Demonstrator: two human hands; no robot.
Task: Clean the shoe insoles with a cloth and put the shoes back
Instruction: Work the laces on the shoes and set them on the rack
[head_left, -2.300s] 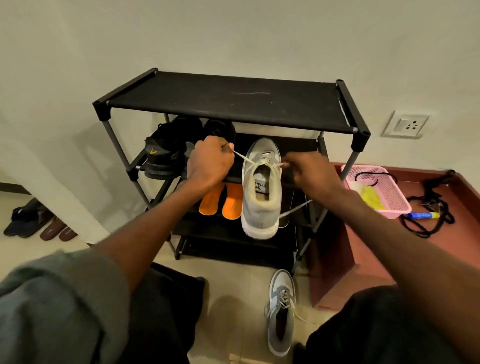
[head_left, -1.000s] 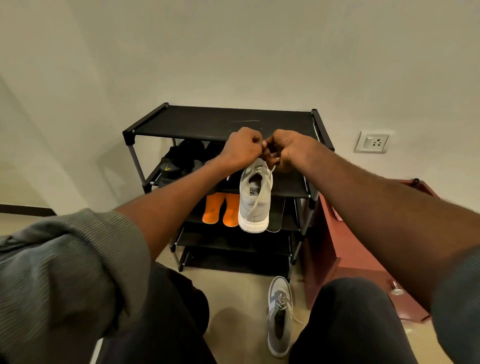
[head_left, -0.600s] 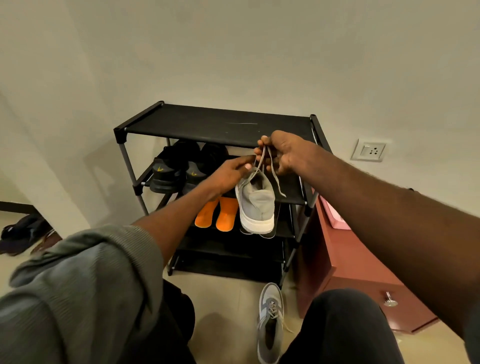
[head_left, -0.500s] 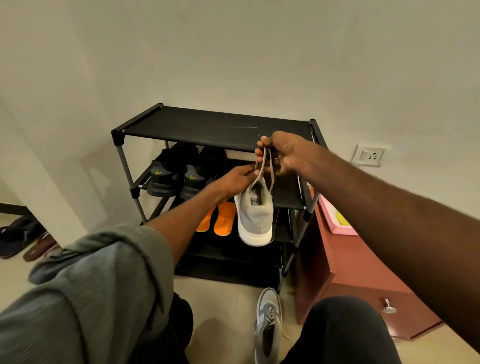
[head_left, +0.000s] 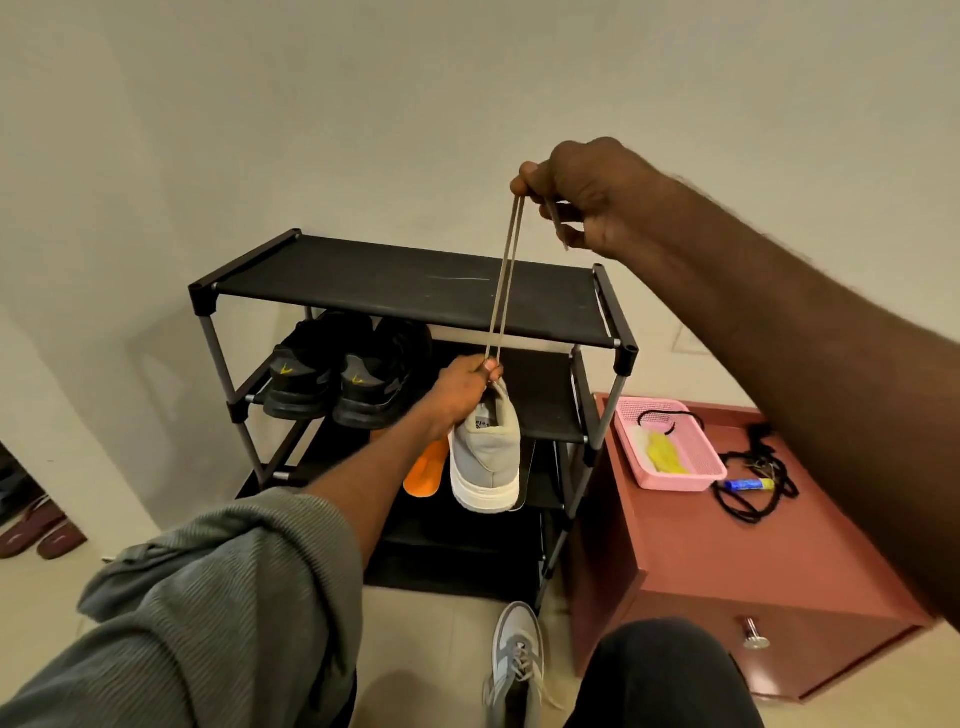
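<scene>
1. Our right hand (head_left: 587, 189) is raised above the shoe rack (head_left: 410, 283), fingers pinched on the laces (head_left: 504, 280) — both strands pulled taut.
2. Our left hand (head_left: 460, 392) grips the grey shoe (head_left: 485, 457) at its opening, in front of the shoe rack's middle shelf.
3. The other grey shoe (head_left: 517, 665) lies on the floor before the rack — orange insoles (head_left: 426, 470) stand inside it.

Dim, warm, even indoor light; source out of frame. Soft shadow of rack (head_left: 405, 291) on wall (head_left: 311, 104) to its left. No glare. Wide-angle bowing at edges; near sleeve (head_left: 208, 613) slightly soft, centre sharp.
</scene>
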